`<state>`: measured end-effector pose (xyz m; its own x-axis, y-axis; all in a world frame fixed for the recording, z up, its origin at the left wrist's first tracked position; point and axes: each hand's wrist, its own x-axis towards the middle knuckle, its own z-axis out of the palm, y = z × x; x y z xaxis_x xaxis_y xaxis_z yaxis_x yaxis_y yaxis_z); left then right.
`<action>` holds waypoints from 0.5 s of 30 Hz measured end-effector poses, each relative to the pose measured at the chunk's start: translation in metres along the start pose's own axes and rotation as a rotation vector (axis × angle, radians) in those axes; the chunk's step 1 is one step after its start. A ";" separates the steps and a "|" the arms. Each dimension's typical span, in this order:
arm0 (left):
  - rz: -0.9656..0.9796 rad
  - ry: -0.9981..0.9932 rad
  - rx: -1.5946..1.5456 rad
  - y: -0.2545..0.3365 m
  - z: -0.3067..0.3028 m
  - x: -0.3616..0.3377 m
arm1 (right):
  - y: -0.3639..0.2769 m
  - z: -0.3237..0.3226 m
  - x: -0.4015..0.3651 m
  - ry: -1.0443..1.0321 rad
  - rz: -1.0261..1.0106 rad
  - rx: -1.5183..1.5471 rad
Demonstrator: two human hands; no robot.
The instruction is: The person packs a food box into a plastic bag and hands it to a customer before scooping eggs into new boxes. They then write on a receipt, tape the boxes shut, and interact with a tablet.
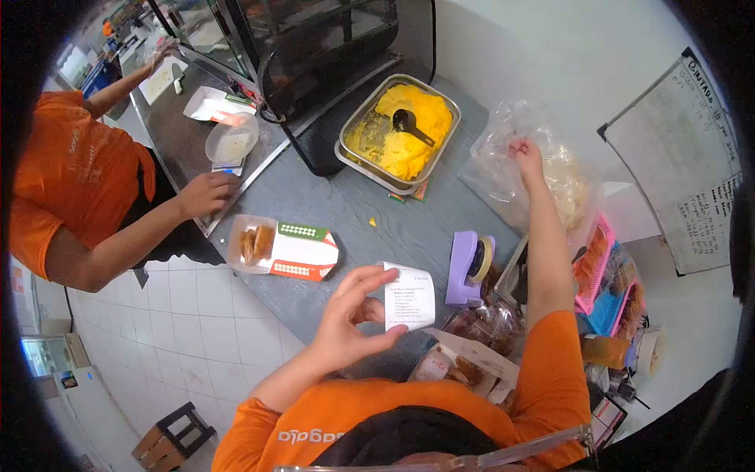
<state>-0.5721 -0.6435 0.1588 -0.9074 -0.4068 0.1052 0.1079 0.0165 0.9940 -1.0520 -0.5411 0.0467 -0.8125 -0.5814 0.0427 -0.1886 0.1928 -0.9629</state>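
Observation:
Between the thumb and fingers of my left hand (pixel 354 311) is a small printed paper receipt (pixel 410 297), its text facing me. My right hand (pixel 527 157) reaches out over the counter to a clear plastic bag (pixel 503 134), with its fingers closed on the plastic. Inside the bag lies something pale that I cannot make out. Beyond the receipt, a paper food box (pixel 318 253) stands open with browned food pieces (pixel 255 245) at its left end. A metal pan (pixel 346 149) of yellow food (pixel 409 149) holds a black scoop (pixel 410 126).
A purple tape dispenser (pixel 464 271) stands by my right forearm. Near me is an open cardboard box (pixel 480 358) of packets. Pink (pixel 595 263) and blue baskets (pixel 605 307) line the right side. Another person in an orange shirt (pixel 86 165) works at the left counter beside a plastic tub (pixel 232 140).

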 end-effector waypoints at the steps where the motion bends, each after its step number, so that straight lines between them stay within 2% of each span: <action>1: 0.001 0.003 -0.005 0.000 0.000 0.001 | 0.003 -0.004 -0.005 0.010 -0.039 -0.368; 2: -0.001 0.004 -0.006 0.000 0.000 0.002 | 0.006 -0.005 -0.008 0.020 -0.080 -0.735; 3: -0.016 0.002 -0.012 0.000 0.000 0.003 | 0.009 -0.002 -0.006 0.018 -0.078 -0.735; 5: -0.033 -0.001 -0.019 -0.002 0.000 0.004 | 0.016 0.009 0.002 -0.267 0.089 -1.243; 6: -0.032 0.002 -0.021 -0.003 0.001 0.005 | 0.007 0.015 0.000 -0.271 0.092 -1.244; 8: -0.031 -0.001 -0.024 -0.005 0.001 0.004 | -0.013 0.023 -0.002 -0.410 0.180 -1.303; 9: -0.027 -0.009 -0.015 -0.006 0.000 0.004 | 0.045 0.002 0.024 -0.407 0.181 -1.305; 11: -0.021 -0.013 -0.006 -0.005 -0.001 0.006 | 0.154 -0.017 0.073 -0.131 0.106 -1.145; 12: -0.030 -0.017 -0.007 -0.004 -0.001 0.006 | 0.113 -0.026 0.054 -0.131 0.105 -1.145; 14: -0.045 -0.022 -0.011 -0.003 -0.001 0.005 | 0.012 0.011 0.000 -0.087 -0.133 -1.199; 15: -0.042 -0.021 -0.008 -0.002 -0.001 0.005 | 0.014 0.006 0.004 -0.089 -0.130 -1.201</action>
<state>-0.5760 -0.6467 0.1568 -0.9197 -0.3874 0.0639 0.0725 -0.0077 0.9973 -1.0544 -0.5452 0.0315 -0.7174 -0.6943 0.0570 -0.6963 0.7121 -0.0904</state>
